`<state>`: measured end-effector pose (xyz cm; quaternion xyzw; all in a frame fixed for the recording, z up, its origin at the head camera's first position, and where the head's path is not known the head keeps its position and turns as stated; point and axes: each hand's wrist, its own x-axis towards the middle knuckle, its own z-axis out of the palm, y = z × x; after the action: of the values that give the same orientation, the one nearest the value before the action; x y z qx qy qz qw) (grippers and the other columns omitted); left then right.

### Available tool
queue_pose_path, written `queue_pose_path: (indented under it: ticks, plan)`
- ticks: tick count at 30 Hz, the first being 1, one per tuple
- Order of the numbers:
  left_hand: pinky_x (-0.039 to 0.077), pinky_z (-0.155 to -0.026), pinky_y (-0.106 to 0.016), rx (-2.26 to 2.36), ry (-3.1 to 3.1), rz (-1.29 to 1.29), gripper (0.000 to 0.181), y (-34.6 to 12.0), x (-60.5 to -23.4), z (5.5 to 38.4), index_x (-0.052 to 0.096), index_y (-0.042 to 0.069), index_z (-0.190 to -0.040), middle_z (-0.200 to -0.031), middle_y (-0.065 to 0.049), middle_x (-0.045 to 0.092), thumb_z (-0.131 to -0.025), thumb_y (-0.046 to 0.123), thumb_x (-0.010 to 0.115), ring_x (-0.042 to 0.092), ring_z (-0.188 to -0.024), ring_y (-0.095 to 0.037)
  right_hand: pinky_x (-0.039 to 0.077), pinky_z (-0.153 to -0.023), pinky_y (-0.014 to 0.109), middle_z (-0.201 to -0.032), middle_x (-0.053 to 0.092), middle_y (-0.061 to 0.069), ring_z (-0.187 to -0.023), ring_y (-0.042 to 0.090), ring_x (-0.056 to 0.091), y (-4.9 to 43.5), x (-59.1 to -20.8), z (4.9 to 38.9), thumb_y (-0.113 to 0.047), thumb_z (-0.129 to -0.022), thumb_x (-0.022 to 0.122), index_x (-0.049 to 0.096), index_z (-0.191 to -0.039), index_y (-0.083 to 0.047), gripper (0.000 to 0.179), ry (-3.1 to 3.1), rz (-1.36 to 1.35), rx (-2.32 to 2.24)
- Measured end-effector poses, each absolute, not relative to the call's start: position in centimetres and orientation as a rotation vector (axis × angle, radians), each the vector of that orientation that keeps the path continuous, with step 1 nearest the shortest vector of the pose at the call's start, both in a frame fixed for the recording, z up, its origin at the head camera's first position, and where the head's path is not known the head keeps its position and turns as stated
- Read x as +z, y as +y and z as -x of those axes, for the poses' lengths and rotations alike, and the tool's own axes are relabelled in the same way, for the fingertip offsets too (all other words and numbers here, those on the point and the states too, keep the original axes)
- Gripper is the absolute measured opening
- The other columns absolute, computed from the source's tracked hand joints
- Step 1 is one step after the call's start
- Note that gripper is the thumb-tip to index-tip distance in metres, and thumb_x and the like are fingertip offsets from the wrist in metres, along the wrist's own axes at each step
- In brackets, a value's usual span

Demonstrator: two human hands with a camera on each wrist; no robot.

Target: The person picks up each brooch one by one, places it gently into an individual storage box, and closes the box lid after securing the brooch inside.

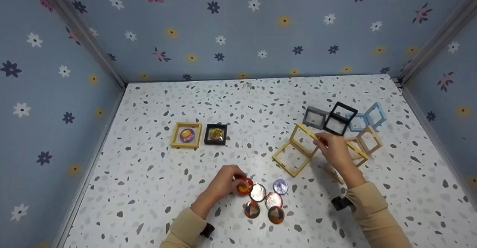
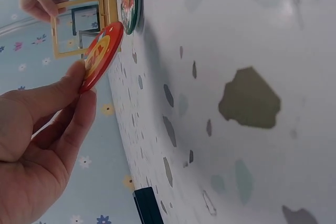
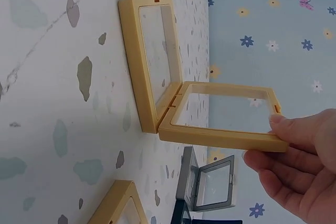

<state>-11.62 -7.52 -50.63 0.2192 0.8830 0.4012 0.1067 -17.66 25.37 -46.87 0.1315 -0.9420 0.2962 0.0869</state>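
Between thumb and fingers, my left hand (image 1: pixel 225 181) pinches a round red badge (image 2: pixel 103 56) with a yellow middle, tilted up off the table in the left wrist view. Several other round badges lie just right of it, among them a purple one (image 1: pixel 280 187) and a dark one with an orange rim (image 1: pixel 276 214). My right hand (image 1: pixel 334 151) pinches the raised half of a hinged yellow display frame (image 3: pixel 226 139) by its edge. The frame's other half (image 3: pixel 137 61) rests on the table, and clear film spans both halves.
At the left stand a yellow frame (image 1: pixel 172 135) with a purple badge inside and a black frame (image 1: pixel 215 142) with a yellow badge. Several opened frames crowd the right side: grey (image 1: pixel 309 107), black (image 1: pixel 346 106), blue (image 1: pixel 381 113) and wooden-toned (image 1: pixel 377 138). Patterned walls (image 1: pixel 238 28) border the table.
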Motion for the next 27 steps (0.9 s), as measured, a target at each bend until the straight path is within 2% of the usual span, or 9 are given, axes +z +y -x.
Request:
queue_pose_path:
  ticks: [6,18,27]
  plan:
    - [0.048,-0.065,-0.029,1.231,2.642,-0.691,0.012,-6.4,-50.6,12.3,0.068,-0.001,-0.085,-0.077,-0.007,0.061,-0.075,0.006,0.068,0.058,-0.073,-0.017,0.045,-0.059,0.037,-0.079,0.062,0.014,-0.067,0.022,0.056,25.4,-47.1,17.7,-0.005,-0.082,0.061,0.063,-0.099,0.004,0.020,-2.793,-0.364,0.899]
    - [0.048,-0.066,-0.030,1.400,2.640,-0.648,0.012,-3.3,-49.9,14.4,0.067,-0.002,-0.087,-0.083,-0.009,0.063,-0.077,0.006,0.066,0.058,-0.075,-0.018,0.045,-0.060,0.037,-0.077,0.062,0.013,-0.066,0.021,0.055,25.2,-47.2,17.5,-0.006,-0.083,0.060,0.063,-0.100,0.005,0.021,-2.769,-0.343,0.924]
    - [0.047,-0.064,-0.023,1.451,2.608,-0.632,0.014,-1.0,-49.8,16.4,0.067,-0.003,-0.087,-0.081,-0.010,0.063,-0.076,0.005,0.067,0.058,-0.072,-0.017,0.046,-0.062,0.037,-0.079,0.062,0.014,-0.069,0.022,0.056,25.1,-47.3,17.5,-0.007,-0.083,0.060,0.063,-0.101,0.005,0.022,-2.792,-0.295,0.932]
